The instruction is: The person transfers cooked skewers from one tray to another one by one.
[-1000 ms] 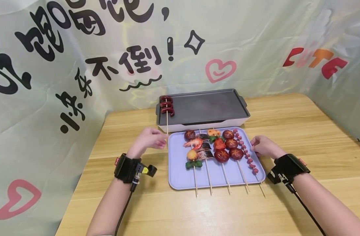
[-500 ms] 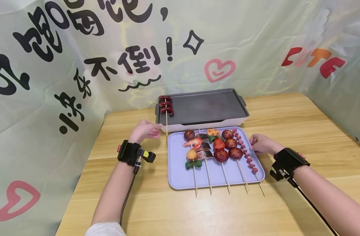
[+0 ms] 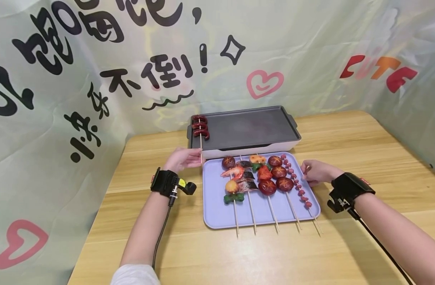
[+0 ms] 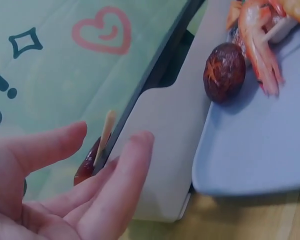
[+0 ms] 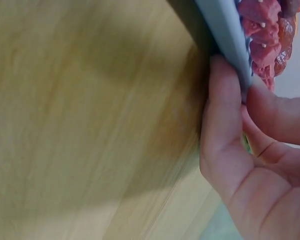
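Note:
A skewer of dark red sausage pieces (image 3: 201,127) lies along the left end of the griddle (image 3: 249,126), its bare stick jutting over the front edge. My left hand (image 3: 183,158) is at that stick. In the left wrist view, the thumb and fingers (image 4: 135,165) stand apart, with the stick's end (image 4: 107,125) in the gap and no pinch on it. My right hand (image 3: 318,172) pinches the right rim of the lilac tray (image 3: 217,215) between thumb and fingers, seen closely in the right wrist view.
On the tray lie several skewers: a mixed one with a shrimp (image 3: 235,172), fish pieces (image 3: 247,176), mushrooms (image 3: 285,184) and small red meat pieces (image 3: 301,193). Their sticks overhang its front edge. The tray sits against the griddle's front on a wooden table (image 3: 160,245). A printed cloth (image 3: 303,47) hangs behind.
My left hand first drew back and up from the stick, then came right to its lower end again. The right hand stays on the tray rim; the sausage skewer has stayed on the griddle.

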The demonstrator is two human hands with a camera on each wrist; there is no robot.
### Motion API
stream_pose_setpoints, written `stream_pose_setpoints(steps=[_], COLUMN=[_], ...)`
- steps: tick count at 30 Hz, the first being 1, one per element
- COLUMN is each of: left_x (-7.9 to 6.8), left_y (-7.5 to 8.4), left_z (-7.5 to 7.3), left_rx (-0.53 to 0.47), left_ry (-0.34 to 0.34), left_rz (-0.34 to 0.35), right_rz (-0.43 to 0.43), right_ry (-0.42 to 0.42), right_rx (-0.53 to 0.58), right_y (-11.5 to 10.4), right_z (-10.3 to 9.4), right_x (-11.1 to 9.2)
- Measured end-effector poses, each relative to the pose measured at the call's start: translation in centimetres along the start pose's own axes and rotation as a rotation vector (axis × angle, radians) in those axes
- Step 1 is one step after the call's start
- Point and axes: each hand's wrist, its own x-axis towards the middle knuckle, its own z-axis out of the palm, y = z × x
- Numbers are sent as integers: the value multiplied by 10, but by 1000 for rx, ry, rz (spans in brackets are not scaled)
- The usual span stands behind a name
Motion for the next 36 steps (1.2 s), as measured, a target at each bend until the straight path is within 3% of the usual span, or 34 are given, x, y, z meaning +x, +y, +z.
stream_pose_setpoints(steps=[13,25,36], left_x=[7,7,6], left_y=[-7,-9,-11], left_z=[3,7,10], left_rx=[-98,-82,-60], left_ry=[-29,29,85], left_rz=[14,49,81], right_rz=[-8,6,-35], right_ry=[-14,-13,-17], right_rx=[11,18,80], right_y=[1,1,7], right_z=[-1,-1,1], right_x=[0,0,0])
